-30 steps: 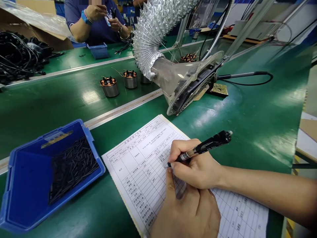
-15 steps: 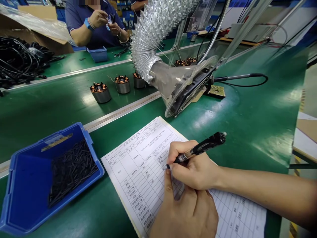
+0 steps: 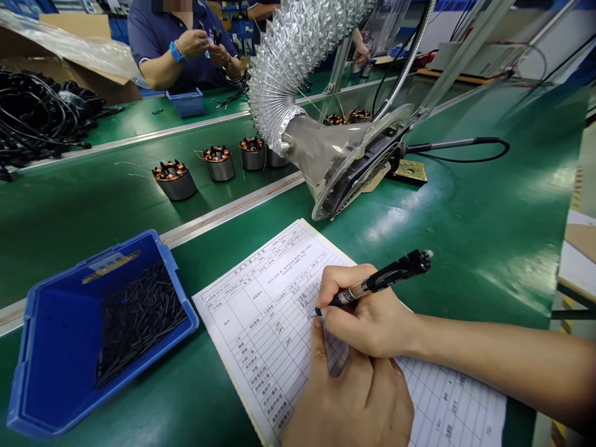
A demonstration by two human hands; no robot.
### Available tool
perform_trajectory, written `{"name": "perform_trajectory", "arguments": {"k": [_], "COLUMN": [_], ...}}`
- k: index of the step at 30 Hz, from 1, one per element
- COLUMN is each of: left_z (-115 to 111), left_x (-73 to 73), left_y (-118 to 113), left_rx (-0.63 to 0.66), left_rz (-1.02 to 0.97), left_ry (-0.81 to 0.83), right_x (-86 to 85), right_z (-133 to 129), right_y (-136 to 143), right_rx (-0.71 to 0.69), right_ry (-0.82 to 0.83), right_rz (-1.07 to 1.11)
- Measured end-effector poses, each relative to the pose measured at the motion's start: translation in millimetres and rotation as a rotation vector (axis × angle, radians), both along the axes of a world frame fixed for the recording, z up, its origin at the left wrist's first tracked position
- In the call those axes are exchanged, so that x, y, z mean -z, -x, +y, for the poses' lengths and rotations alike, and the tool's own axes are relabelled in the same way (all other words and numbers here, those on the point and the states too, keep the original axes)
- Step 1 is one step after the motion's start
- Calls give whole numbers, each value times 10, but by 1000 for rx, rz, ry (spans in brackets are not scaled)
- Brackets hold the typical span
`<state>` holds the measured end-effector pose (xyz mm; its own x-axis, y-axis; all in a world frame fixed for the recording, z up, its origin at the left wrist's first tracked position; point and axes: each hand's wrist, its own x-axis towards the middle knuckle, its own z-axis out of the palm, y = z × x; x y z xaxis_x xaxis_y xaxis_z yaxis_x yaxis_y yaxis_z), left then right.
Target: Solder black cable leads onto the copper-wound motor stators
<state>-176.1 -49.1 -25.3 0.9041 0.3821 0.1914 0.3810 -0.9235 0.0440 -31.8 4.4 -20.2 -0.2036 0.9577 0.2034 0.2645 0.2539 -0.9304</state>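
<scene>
Looks partly filled in, going by the printed sheet (image 3: 263, 310): can see short handwritten entries in some of the upper rows, and no writing in most of the visible lower ones. Can't read the entries properly or judge the covered part, so can't put a figure on the rest. As for grip, got the right hand (image 3: 377, 316) closed around a black pen (image 3: 398, 273), thumb and fingers pinched near its tip, no real gap in there. Pen tilted, tip at the middle of the sheet, just beside the left index fingertip. Nothing held in the left hand (image 3: 354, 397), just laid over the sheet with the index finger out and partly tucked below the right. Sheet lying on the green worktop (image 3: 488, 248), far corner near the metal strip (image 3: 233, 210) along the far edge, lower right corner close to the right edge. Blue bin (image 3: 60, 347) of small black pieces (image 3: 139, 310) off to the left, overlapping that far edge, plus a clear hood (image 3: 311, 146) just beyond the sheet's far corner.
</scene>
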Motion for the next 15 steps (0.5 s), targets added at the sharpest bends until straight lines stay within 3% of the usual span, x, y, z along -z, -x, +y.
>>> {"name": "perform_trajectory", "arguments": {"k": [15], "left_z": [0], "left_x": [-22], "left_y": [-8], "left_rx": [-9], "left_rz": [14], "left_ry": [15], "right_x": [-10], "right_z": [-2], "right_y": [-4], "right_rx": [4], "right_ry": [-32], "right_rz": [-21]}}
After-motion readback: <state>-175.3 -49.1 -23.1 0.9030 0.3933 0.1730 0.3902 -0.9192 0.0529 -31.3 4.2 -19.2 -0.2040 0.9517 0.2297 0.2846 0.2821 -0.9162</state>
